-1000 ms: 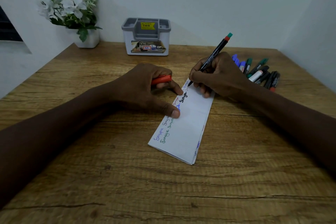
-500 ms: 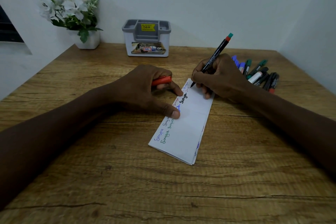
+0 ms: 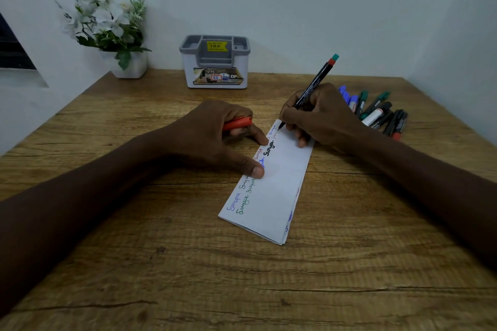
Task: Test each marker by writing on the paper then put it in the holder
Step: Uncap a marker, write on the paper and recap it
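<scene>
A folded white paper with several written words lies at the middle of the wooden table. My right hand grips a black marker with a red and green end, its tip touching the paper's far corner. My left hand holds a red cap in its curled fingers, while thumb and forefinger press on the paper's left edge. A grey and white holder stands at the back by the wall; nothing shows above its rim.
Several more markers lie in a pile at the right, behind my right hand. A white pot of white flowers stands at the back left corner. Walls close off the table at the back and on both sides.
The marker tip has shifted slightly along the paper's far corner with small writing movements. My left hand has stayed in place on the paper.
</scene>
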{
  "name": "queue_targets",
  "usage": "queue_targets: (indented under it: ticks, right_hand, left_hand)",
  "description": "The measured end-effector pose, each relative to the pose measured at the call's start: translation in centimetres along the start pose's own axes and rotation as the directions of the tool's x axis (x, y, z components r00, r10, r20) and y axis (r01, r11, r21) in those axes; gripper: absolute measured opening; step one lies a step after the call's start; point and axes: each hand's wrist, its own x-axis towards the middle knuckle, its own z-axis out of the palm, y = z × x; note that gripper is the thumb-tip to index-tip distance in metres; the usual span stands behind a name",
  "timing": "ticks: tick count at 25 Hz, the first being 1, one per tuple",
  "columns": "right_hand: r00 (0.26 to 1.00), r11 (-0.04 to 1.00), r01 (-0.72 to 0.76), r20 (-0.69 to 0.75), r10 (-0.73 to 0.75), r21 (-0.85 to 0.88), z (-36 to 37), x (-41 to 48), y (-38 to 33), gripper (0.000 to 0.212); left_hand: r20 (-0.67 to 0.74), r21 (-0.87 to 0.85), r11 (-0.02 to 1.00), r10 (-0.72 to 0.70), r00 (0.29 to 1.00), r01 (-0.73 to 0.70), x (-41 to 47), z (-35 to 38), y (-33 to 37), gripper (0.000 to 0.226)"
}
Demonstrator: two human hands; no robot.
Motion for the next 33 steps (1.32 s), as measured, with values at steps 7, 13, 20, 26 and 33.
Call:
queue_targets:
  ticks: [7, 13, 20, 26, 33]
  right_hand:
    - [0.996, 0.986, 0.022, -0.088, -0.008, 0.165, 0.5, -0.3, -0.8, 0.014]
    - [0.997, 0.903, -0.007, -0.061, 0.037, 0.431, 0.9, -0.7, -2.0, 0.032]
    - [0.993, 0.674, -0.108, 0.048, 0.106, 0.731, 0.6, -0.5, -2.2, 0.030]
    - [0.990, 0.598, -0.132, 0.073, 0.121, 0.791, 0.8, -0.6, -2.5, 0.023]
    - [0.996, 0.845, -0.021, 0.089, -0.032, 0.535, 1.0, -1.0, -2.1, 0.025]
  left_hand:
    - [-0.053, -0.008, 1.000, -0.023, 0.998, 0.023, 0.1, 0.3, -0.2, 0.036]
    - [-0.305, -0.163, 0.981, -0.152, 0.940, 0.106, 0.1, 0.2, -0.9, 0.038]
    - [-0.417, -0.374, 0.927, -0.184, 0.890, 0.016, 0.4, 0.5, -1.2, 0.013]
    - [-0.411, -0.354, 0.935, -0.188, 0.892, 0.033, 0.3, 0.8, -1.2, 0.011]
    - [-0.480, -0.364, 0.931, -0.188, 0.857, 0.000, 0.4, 1.0, -0.9, 0.006]
